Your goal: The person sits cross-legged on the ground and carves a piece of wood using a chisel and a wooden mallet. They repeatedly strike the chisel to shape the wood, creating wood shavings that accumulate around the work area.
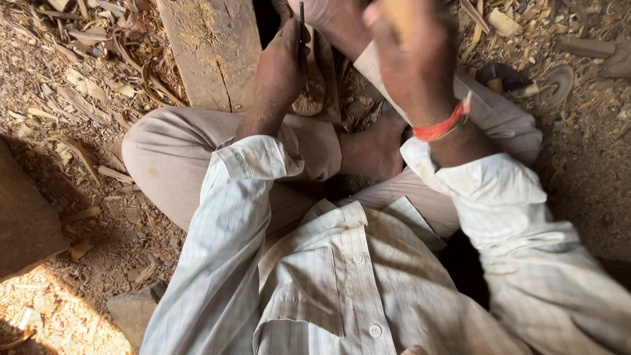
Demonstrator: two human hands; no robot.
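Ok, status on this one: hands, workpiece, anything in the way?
Left hand grips a thin dark tool upright on the small carved wood piece. Right hand raised, blurred, gripping something pale. Wood plank alongside; nothing in the way.

I'm seeing a white shirt (342, 276) with fine pale stripes and white buttons, and beige trousers (177, 158). A bright orange-red band (442, 127) is circling the right hand's (411, 59) wrist. The left hand (279, 66) is gripping a thin black tool (302, 33). The wooden block (210, 46) is showing tan-brown, and the shavings (72, 85) are lying light brown.
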